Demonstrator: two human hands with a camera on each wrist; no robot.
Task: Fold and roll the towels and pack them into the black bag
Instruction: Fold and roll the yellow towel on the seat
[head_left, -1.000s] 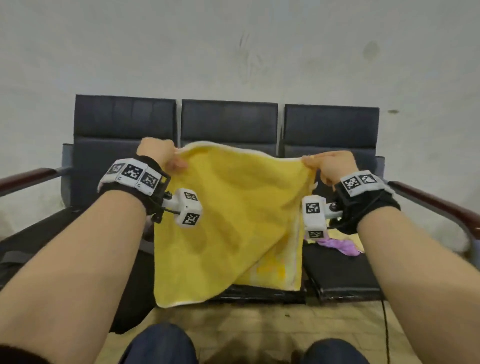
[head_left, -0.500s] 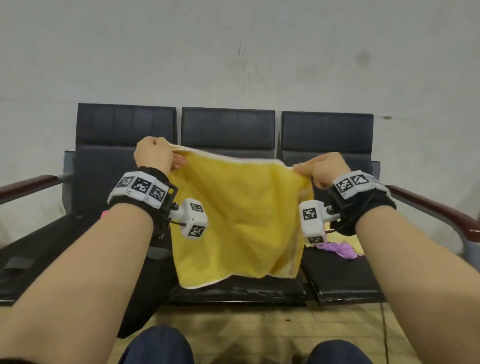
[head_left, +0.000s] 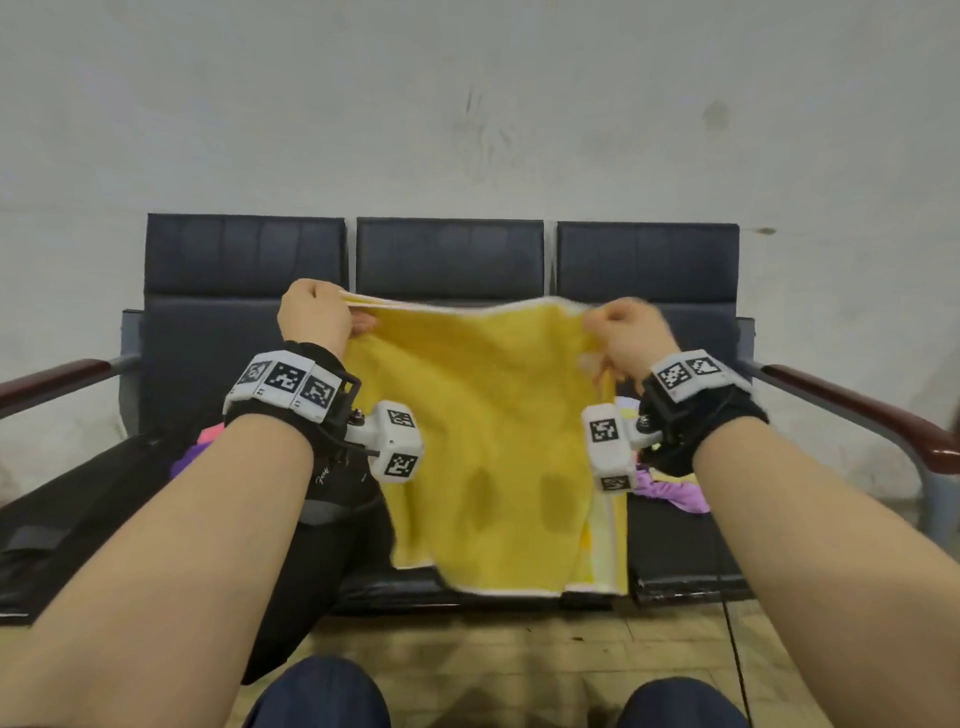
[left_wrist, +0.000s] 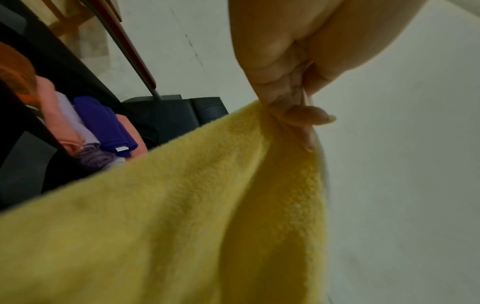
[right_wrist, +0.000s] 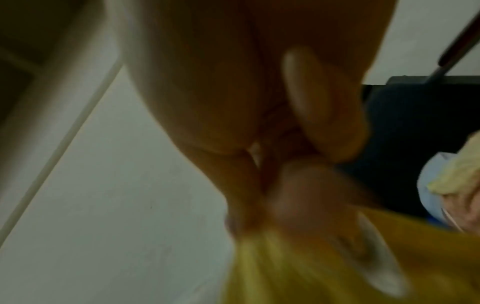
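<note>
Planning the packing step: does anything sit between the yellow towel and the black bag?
Nothing visible does. Left hand and right hand hold the yellow towel beside the black bag, left of it.

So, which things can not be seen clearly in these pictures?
- Black bag: head view, the left forearm covers its opening.
- Right hand: right wrist view, motion blur hides how its fingers pinch the yellow towel.
- Purple cloth: head view, mostly behind the right wrist camera; folded or not, unclear.
</note>
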